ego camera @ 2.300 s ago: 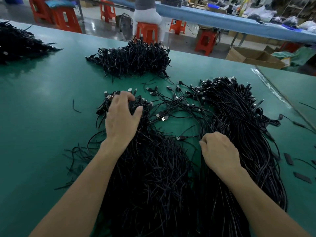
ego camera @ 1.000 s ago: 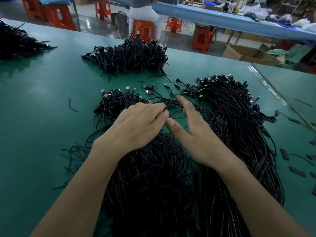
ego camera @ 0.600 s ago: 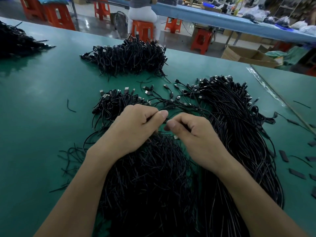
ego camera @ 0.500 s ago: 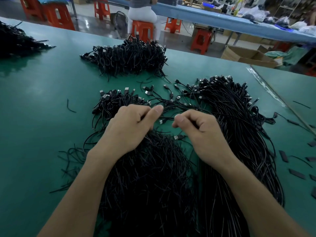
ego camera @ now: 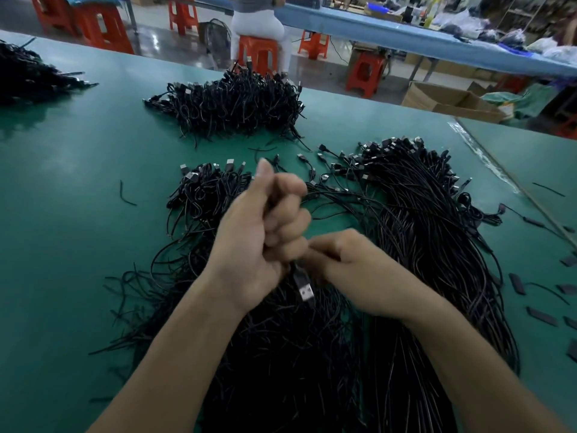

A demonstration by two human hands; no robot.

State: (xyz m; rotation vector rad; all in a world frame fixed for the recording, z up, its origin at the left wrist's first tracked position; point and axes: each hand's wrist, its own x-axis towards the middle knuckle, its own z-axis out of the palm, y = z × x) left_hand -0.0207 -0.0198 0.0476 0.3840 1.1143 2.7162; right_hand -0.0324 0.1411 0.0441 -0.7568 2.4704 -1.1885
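- USB cable, black, is held up just over the big tangle. Its silver plug pokes down between the two wrists.
- The left hand has its grip clamped round the cable in a fist with the thumb standing up. More black strands run out of the fist toward the far right.
- The right hand is blurred. Its grip looks pinched together on the same cable just above the plug, touching the left hand.
- Under both forearms lies the near heap of black cables. A smaller clump with plugs sticking up lies left of the fist, and a long combed bundle lies to the right.
- Two more heaps sit well apart: one at the far edge and one at the far left.
- All of this rests on the green counter. One short loose wire lies on it, with a scatter of small flat black pieces at the right edge.
- On the floor beyond stands one open cardboard box. From here I cannot tell what it holds.
- Behind it is a long blue counter with at least six orange stools around it. A person sits on one stool.
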